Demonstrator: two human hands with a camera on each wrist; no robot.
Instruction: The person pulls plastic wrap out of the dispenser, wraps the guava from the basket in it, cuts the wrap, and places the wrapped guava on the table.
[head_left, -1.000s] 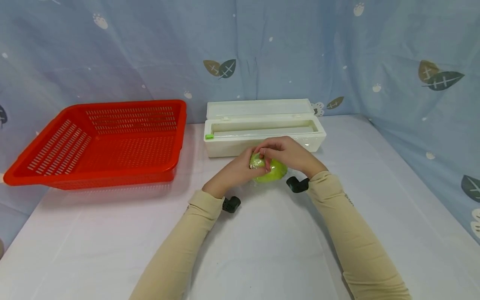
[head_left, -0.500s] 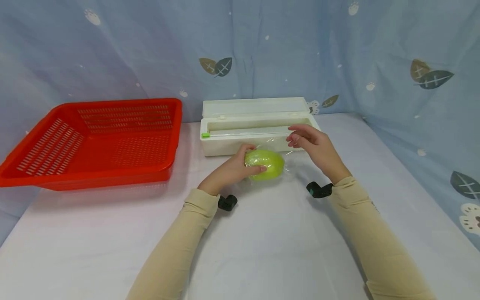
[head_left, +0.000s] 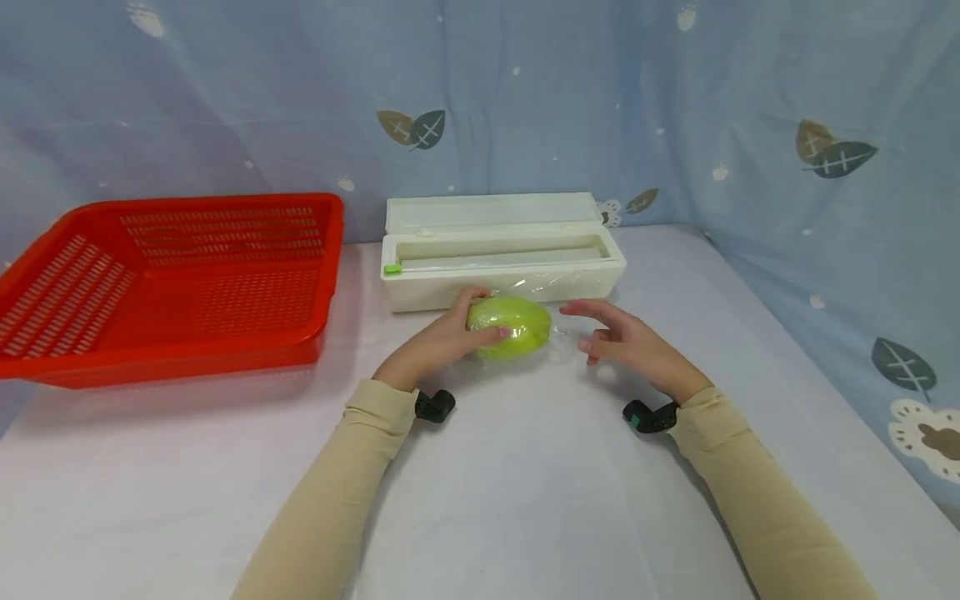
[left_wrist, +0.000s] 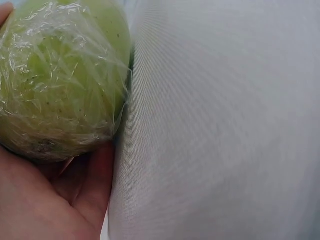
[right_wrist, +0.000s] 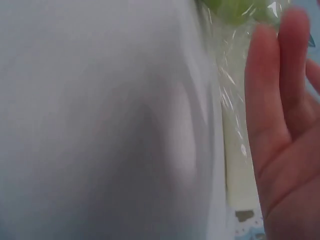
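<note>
A green oval fruit (head_left: 512,327), partly covered in crinkled clear plastic film, is on the white tabletop in the head view. My left hand (head_left: 442,337) grips its left end, thumb across the near side. In the left wrist view the film lies wrinkled over the fruit (left_wrist: 60,75), whose lower end is brownish. Loose clear film (head_left: 561,330) trails off the fruit's right end. Just beyond it my right hand (head_left: 637,343) hovers with nothing held, index finger extended towards the fruit. Behind both stands a white cling film box (head_left: 495,287), its lid raised and a pale roll inside.
To the left sits a large red plastic basket (head_left: 172,362) with slotted sides. A blue patterned cloth (head_left: 525,108) hangs behind the table and along its right side. The green slider (head_left: 392,269) is at the left end of the box's front edge.
My right hand has come away from the fruit to the right, rising first and then lowering beside it. The left hand keeps its grip. The head view has shifted slightly right.
</note>
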